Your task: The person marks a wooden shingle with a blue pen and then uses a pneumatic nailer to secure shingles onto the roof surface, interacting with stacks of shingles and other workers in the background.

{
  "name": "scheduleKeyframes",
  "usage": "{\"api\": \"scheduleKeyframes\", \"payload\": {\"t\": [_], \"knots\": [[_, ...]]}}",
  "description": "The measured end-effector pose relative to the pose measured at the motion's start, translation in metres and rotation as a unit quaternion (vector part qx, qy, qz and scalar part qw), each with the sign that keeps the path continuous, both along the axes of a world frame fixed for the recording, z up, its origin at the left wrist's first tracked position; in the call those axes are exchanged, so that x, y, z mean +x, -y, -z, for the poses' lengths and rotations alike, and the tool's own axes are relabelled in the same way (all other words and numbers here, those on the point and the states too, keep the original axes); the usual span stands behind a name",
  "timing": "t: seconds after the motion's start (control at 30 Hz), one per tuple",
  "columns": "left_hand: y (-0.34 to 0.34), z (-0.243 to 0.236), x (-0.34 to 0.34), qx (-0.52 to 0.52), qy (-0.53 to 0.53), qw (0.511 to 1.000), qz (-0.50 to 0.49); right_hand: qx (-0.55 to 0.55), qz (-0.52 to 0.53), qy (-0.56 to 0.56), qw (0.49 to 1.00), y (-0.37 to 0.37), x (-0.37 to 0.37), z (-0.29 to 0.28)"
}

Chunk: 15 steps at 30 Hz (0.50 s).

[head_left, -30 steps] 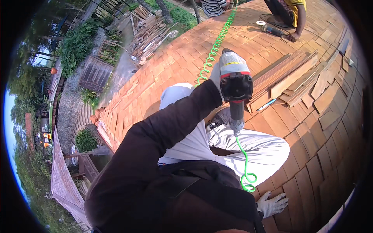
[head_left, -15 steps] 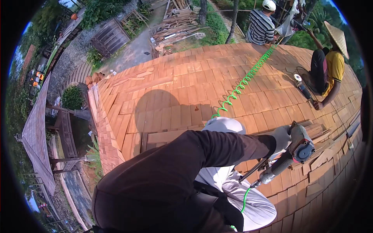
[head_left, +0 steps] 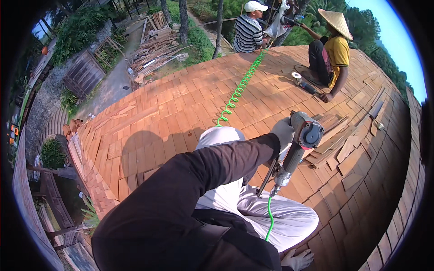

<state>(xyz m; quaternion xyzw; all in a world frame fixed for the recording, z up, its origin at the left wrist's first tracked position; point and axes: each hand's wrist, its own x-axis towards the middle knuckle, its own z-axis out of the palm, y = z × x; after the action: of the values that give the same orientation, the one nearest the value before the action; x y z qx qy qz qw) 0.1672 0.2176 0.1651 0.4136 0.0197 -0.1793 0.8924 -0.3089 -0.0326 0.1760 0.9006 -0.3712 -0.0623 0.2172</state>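
My left hand (head_left: 282,132), in a pale glove, is closed on a pneumatic nail gun (head_left: 305,133) with a silver and black body and red trim, held above my bent knee. A green hose (head_left: 270,216) runs from the gun's fitting down past my light grey trousers (head_left: 287,217). My right hand (head_left: 298,258), also gloved, lies with fingers apart on the shingles at the lower edge, partly hidden by my dark clothing.
Wooden shingles (head_left: 172,113) cover the curved roof, with loose boards (head_left: 343,149) at right. A coiled green hose (head_left: 242,86) crosses it. A co-worker in yellow (head_left: 339,58) sits by a grinder (head_left: 305,83); another in stripes (head_left: 247,34) sits at the roof edge, above lumber piles (head_left: 153,40).
My view has tilted up, bringing both co-workers fully into sight. The nail gun in my left hand swung right and lower, then slightly back left and up in the view.
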Motion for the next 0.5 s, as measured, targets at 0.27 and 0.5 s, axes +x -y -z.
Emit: {"api": "scheduleKeyframes", "payload": {"t": [0.27,0.5], "knots": [[-0.032,-0.030,-0.013,-0.041,-0.018,0.998,0.047,0.024,0.029,0.016,0.999,0.013,-0.009,0.011],[-0.025,0.077,0.034,-0.229,-0.033,0.970,0.072,0.022,0.033,0.009,0.999,0.013,-0.008,0.008]]}}
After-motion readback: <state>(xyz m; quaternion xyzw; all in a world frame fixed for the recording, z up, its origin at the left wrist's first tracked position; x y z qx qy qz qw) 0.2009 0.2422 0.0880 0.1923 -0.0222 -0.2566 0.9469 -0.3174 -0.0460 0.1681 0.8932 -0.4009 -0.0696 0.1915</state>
